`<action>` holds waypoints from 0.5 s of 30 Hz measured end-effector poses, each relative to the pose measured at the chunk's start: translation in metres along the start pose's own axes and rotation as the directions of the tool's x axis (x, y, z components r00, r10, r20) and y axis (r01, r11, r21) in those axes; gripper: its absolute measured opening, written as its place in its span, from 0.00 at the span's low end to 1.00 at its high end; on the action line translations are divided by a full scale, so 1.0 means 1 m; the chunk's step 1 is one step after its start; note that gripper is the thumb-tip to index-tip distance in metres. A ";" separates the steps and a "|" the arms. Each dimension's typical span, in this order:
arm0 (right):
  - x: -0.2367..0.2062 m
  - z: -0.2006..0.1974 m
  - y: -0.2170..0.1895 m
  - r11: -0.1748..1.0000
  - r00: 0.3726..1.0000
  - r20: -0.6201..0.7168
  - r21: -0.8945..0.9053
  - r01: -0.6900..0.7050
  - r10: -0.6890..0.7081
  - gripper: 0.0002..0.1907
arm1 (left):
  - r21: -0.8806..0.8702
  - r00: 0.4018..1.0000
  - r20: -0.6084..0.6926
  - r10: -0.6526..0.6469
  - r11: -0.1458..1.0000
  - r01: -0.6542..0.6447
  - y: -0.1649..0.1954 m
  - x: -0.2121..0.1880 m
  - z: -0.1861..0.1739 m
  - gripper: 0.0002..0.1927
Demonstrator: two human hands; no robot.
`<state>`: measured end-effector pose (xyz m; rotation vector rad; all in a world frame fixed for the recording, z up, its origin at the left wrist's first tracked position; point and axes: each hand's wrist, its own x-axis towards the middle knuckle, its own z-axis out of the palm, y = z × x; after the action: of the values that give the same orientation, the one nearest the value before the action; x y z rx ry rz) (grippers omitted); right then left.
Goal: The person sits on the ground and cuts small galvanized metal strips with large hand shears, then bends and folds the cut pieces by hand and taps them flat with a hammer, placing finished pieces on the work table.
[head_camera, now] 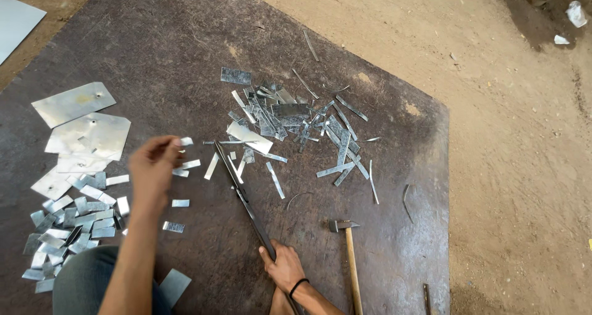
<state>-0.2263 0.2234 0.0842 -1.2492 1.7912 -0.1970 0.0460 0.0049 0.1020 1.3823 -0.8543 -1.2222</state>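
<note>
- Right hand (285,267): at the near edge of the view, closed around the handle end of the shears (242,194). A dark band sits on its wrist.
- Shears: long, dark, narrow metal; they run from the right hand up and left across the board (154,49), tip among the small strips at centre.
- Hammer (348,253): just right of the right hand, apart from it. Dark metal head, pale wooden handle running toward the near edge.
- Near-left corner: a knee in grey cloth (83,284), with a flat grey offcut (174,285) beside it.
- Small pile (74,225): short shiny rectangular pieces, heaped at the near left edge of the board.
- Left hand (154,167): raised over the board left of the shears, fingers curled narrow, pinching a small bright strip (185,141). Blurred; grip detail cannot be told.
- Loose pieces (176,213): a few single rectangles lie flat between the left hand and the knee.
- Sheets (83,120): larger pale metal plates, overlapped, far left, beyond the small pile.
- Scrap heap (290,127): thin strips and slivers, crossed at random, far of the shears' tip, centre of the board.
- Board: dark, rough, scratched surface. Open room lies at its far left and at its near right, beyond the hammer.
- Ground (524,136): bare sandy earth past the board's right and far edges, with white crumpled litter (576,12) at the far right corner.
</note>
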 end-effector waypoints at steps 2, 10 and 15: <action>-0.002 0.003 0.009 0.999 0.999 -0.038 0.025 0.039 -0.038 0.25 | 0.069 0.987 -0.009 0.162 0.985 -0.161 0.016 -0.009 -0.030 0.08; 0.005 0.028 0.043 0.999 0.998 -0.056 0.047 -0.002 0.004 0.29 | 0.986 0.846 -0.021 0.533 0.151 -0.070 -0.012 -0.038 -0.131 0.24; -0.003 0.025 0.034 0.988 0.997 -0.015 0.139 0.073 -0.071 0.19 | 0.815 0.856 0.036 0.515 0.481 -0.324 -0.038 -0.028 -0.098 0.11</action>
<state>-0.2300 0.2506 0.0525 -1.2151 1.7110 -0.3640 0.1295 0.0622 0.0631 1.7967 -1.5989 -0.2221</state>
